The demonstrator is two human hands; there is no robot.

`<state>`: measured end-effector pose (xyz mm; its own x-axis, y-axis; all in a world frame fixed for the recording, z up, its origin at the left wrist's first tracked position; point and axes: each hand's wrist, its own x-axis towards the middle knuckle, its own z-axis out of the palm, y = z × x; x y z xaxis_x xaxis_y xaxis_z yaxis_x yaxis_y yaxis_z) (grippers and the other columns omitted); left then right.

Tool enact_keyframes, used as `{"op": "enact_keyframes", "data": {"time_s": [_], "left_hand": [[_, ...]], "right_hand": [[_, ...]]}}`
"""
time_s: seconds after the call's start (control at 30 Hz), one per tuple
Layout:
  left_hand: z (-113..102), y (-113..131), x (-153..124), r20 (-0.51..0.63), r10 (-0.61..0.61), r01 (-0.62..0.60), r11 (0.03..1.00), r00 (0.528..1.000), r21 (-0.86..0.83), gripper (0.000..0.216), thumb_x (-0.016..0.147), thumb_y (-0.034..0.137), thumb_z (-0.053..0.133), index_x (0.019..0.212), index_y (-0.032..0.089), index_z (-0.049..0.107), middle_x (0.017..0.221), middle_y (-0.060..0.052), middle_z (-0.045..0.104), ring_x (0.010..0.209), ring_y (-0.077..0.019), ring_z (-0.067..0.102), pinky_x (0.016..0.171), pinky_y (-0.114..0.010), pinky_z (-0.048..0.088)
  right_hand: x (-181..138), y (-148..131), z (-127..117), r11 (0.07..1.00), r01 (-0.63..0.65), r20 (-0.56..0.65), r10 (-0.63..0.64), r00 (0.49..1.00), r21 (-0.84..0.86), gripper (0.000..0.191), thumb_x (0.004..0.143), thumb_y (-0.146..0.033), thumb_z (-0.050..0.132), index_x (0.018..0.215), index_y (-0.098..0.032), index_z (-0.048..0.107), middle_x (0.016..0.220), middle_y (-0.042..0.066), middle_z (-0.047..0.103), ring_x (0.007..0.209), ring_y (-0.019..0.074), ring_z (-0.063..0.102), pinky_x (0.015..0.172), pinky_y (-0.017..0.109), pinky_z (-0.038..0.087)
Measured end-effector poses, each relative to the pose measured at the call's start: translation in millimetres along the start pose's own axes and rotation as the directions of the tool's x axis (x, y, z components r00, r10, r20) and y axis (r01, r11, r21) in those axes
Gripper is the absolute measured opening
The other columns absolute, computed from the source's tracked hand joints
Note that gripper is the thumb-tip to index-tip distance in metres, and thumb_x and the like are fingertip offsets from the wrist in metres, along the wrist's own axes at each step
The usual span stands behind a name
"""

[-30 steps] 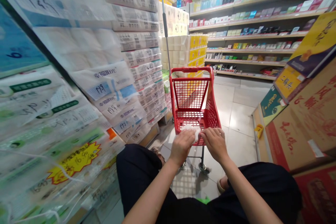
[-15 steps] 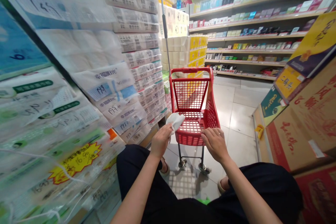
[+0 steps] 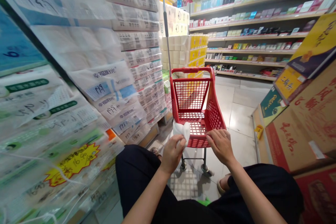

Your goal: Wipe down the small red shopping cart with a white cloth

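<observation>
Left of the red cart point(image 3: 199, 112) stand wrapped stacks of tissue packs point(image 3: 110, 77). The left hand point(image 3: 172, 154) is closed around a white cloth point(image 3: 181, 130), which it presses on the cart's near left corner. The right hand point(image 3: 221, 145) lies flat with loose fingers on the cart's near rim. Right of the cart stand cardboard boxes point(image 3: 296, 129).

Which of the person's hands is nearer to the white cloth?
Left. The left hand grips the crumpled white cloth at the small red plastic cart's near-left corner; the right hand rests on the near rim, apart from the cloth.
</observation>
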<state>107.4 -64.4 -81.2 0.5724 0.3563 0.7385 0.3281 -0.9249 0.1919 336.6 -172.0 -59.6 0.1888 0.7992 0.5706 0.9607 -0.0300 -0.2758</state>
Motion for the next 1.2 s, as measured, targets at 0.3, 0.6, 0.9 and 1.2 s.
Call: {"op": "enact_keyframes", "data": {"time_s": [0.3, 0.6, 0.9, 1.2], "left_hand": [[21, -1, 22, 0.248, 0.396, -0.450, 0.864, 0.884, 0.226, 0.043, 0.099, 0.015, 0.045, 0.141, 0.022, 0.045, 0.155, -0.001, 0.037, 0.142, -0.0173, 0.035, 0.119, -0.038, 0.034], [3, -63, 36, 0.271, 0.359, -0.349, 0.933, 0.893, -0.086, 0.042, 0.098, 0.013, 0.044, 0.139, 0.023, 0.045, 0.151, -0.005, 0.043, 0.144, -0.0171, 0.032, 0.118, -0.040, 0.036], [19, -21, 45, 0.212, 0.171, -0.150, 0.983, 0.962, -0.109, 0.050, 0.093, 0.005, 0.036, 0.140, 0.019, 0.046, 0.147, -0.006, 0.048, 0.147, -0.0190, 0.027, 0.120, -0.049, 0.030], [23, 27, 34, 0.272, 0.382, -0.362, 0.924, 0.883, -0.121, 0.052, 0.099, 0.011, 0.035, 0.150, 0.018, 0.031, 0.152, -0.004, 0.041, 0.145, -0.0164, 0.029, 0.121, -0.039, 0.031]], "right_hand": [[1, 7, -3, 0.999, 0.014, 0.035, -0.016, 0.999, 0.039, 0.024, 0.098, -0.034, 0.038, 0.096, -0.025, 0.060, 0.091, 0.001, 0.065, 0.089, 0.0186, 0.052, 0.093, 0.038, 0.029], [-2, 31, -11, 0.993, 0.006, 0.030, -0.009, 1.000, 0.120, 0.028, 0.098, -0.033, 0.035, 0.092, -0.025, 0.061, 0.089, 0.000, 0.066, 0.085, 0.0175, 0.053, 0.091, 0.038, 0.030], [-4, 38, -15, 0.995, -0.012, 0.024, 0.009, 1.000, 0.097, 0.027, 0.097, -0.033, 0.036, 0.087, -0.025, 0.059, 0.087, -0.001, 0.065, 0.085, 0.0171, 0.053, 0.091, 0.038, 0.030], [-10, 71, -29, 0.995, -0.064, -0.012, 0.065, 0.998, 0.079, 0.035, 0.098, -0.035, 0.033, 0.072, -0.023, 0.052, 0.072, -0.001, 0.059, 0.076, 0.0170, 0.048, 0.086, 0.037, 0.031]]}}
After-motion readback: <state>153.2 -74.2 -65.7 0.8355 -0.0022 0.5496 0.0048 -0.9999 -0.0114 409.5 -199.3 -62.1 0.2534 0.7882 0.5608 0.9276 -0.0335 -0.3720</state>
